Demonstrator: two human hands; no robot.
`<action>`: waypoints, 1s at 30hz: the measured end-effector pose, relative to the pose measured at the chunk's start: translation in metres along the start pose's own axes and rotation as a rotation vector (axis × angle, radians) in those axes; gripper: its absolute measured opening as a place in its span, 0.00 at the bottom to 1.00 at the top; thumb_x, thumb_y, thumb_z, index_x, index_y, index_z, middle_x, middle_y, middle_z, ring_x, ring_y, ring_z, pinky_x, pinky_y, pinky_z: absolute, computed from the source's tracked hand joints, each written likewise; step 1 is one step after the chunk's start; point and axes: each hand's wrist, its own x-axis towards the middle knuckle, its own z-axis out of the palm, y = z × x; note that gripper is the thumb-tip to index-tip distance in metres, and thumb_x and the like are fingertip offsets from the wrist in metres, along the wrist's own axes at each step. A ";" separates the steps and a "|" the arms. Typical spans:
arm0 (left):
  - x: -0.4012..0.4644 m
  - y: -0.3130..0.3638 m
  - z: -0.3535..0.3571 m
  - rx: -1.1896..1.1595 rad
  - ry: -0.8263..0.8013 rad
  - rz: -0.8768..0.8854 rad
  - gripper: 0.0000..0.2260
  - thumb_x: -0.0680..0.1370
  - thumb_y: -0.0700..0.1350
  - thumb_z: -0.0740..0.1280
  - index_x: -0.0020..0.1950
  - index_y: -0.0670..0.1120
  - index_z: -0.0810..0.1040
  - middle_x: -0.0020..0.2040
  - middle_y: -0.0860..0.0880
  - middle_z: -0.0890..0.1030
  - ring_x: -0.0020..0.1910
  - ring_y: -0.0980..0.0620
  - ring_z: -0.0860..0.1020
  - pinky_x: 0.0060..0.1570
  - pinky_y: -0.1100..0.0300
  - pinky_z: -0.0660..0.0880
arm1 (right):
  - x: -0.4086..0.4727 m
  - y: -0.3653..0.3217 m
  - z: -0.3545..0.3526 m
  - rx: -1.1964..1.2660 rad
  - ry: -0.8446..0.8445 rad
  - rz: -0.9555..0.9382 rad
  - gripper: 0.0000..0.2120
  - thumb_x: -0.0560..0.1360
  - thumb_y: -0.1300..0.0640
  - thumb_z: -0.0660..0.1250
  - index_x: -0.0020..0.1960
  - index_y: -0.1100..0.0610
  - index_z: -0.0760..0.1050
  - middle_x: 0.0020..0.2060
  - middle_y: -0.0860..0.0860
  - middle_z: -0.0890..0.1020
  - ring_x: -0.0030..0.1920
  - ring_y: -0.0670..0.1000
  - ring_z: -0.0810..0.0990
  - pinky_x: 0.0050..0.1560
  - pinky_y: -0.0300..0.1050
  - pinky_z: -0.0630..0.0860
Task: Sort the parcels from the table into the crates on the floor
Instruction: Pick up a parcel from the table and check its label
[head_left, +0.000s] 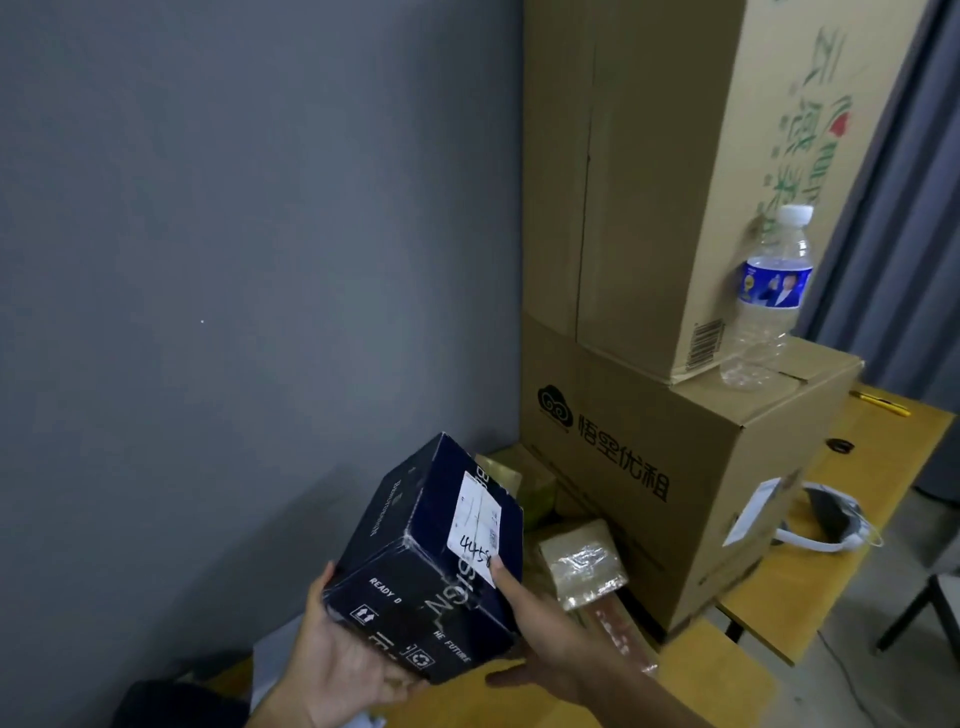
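Note:
A dark blue box parcel (415, 551) with a white shipping label is held tilted above the yellow table (779, 613). My left hand (337, 660) grips it from below and from its left side. My right hand (540, 639) holds its right side, the thumb lying up against the label. Behind the box, on the table, lies a small tape-wrapped brown parcel (582, 561) and further back a greenish-brown parcel (524, 478). A reddish flat packet (623, 634) shows under my right wrist. No crates are in view.
Two big cardboard cartons (649, 467) are stacked on the table against the grey wall, with a water bottle (769, 296) on the lower one. A white headset (831, 525) and a yellow cutter (883, 402) lie at the right. A chair leg (909, 613) stands on the floor.

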 end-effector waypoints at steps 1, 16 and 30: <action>0.000 0.001 0.001 0.016 -0.001 0.013 0.44 0.68 0.77 0.57 0.64 0.41 0.79 0.65 0.32 0.77 0.65 0.27 0.73 0.68 0.34 0.64 | -0.002 -0.001 0.000 0.032 0.005 -0.043 0.22 0.74 0.29 0.64 0.61 0.41 0.73 0.58 0.51 0.84 0.59 0.59 0.83 0.58 0.62 0.81; -0.003 0.015 0.043 0.520 0.094 0.474 0.37 0.60 0.62 0.80 0.67 0.54 0.77 0.61 0.49 0.84 0.60 0.44 0.82 0.69 0.38 0.70 | -0.025 -0.019 -0.004 -0.010 0.262 -0.559 0.14 0.79 0.48 0.70 0.64 0.44 0.76 0.56 0.42 0.85 0.54 0.45 0.85 0.54 0.42 0.82; 0.000 0.014 0.051 0.518 -0.036 0.619 0.39 0.62 0.59 0.81 0.70 0.50 0.76 0.65 0.44 0.81 0.64 0.40 0.79 0.67 0.36 0.72 | -0.038 -0.026 -0.024 -0.075 0.205 -0.577 0.19 0.80 0.52 0.69 0.71 0.49 0.74 0.58 0.48 0.85 0.57 0.52 0.85 0.62 0.54 0.80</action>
